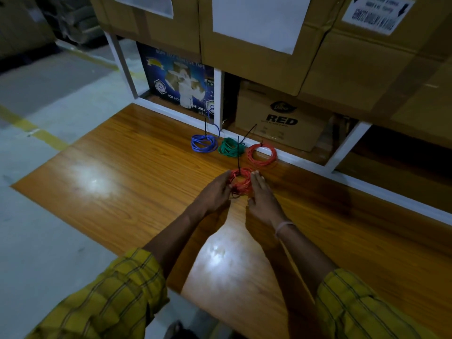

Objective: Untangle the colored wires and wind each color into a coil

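across the top of the frame stand stacked cardboard boxes [256, 40] on a white rack [303, 165], with a blue tape carton [178, 81] and a box marked red [281, 121] beneath, and along the rack's foot on the wooden worktop [110, 172] lie a blue coil [204, 143], a green coil [231, 147] and a red coil [262, 154] in a row, each tied with a black cable tie. just below them, at mid-frame, a second red coil [241, 181] lies roughly flat, its black cable tie [238, 152] pointing up the frame over the green coil. the left hand [215, 194] curls its fingers onto the coil's left edge, apparently gripping it, while the right hand [261, 196] rests nearly straight fingers against its right edge.
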{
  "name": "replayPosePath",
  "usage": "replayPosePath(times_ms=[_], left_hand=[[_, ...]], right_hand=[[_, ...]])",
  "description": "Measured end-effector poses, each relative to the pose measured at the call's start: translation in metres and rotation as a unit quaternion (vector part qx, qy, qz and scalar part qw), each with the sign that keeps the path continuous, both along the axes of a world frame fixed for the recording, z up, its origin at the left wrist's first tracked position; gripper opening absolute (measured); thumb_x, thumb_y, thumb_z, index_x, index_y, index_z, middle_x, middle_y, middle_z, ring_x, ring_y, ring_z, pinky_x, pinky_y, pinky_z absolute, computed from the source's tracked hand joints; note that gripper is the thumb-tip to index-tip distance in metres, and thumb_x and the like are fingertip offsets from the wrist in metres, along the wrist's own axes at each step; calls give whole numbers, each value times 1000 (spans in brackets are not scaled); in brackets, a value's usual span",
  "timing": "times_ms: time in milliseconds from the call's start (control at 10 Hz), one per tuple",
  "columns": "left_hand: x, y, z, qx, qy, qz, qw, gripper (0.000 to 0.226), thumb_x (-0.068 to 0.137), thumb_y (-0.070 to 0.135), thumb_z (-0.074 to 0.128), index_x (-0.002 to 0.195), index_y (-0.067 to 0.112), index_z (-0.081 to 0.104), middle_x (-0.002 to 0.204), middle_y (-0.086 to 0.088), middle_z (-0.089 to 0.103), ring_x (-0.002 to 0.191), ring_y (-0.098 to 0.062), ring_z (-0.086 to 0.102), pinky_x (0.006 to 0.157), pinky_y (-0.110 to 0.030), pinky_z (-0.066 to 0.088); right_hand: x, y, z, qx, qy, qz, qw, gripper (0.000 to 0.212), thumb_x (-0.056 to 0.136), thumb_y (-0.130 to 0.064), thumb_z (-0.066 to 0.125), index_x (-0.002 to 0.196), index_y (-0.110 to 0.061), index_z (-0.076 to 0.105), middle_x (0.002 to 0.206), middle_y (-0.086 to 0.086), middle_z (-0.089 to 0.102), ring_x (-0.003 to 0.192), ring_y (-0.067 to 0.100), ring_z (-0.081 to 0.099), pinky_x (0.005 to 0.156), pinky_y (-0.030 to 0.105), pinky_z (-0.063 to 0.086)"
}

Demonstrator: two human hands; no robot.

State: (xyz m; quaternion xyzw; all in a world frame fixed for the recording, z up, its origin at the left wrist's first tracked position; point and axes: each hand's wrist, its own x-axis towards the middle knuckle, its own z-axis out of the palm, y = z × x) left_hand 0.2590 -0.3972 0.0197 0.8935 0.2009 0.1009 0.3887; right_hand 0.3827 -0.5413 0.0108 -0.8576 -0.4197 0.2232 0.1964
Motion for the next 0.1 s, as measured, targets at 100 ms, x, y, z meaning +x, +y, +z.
replayPosePath(times_ms=[100], left_hand=[[-11, 4, 8, -10, -2, -22, 1000, 50, 108, 7, 51, 155, -1, 38, 154, -24, 49, 141, -36, 48, 99, -15, 33]], right_hand=[[-7, -5, 9, 9, 0, -38, 999, 85, 105, -12, 55, 169, -23, -1, 177, -3, -8, 163, 24, -7, 131, 44, 14]])
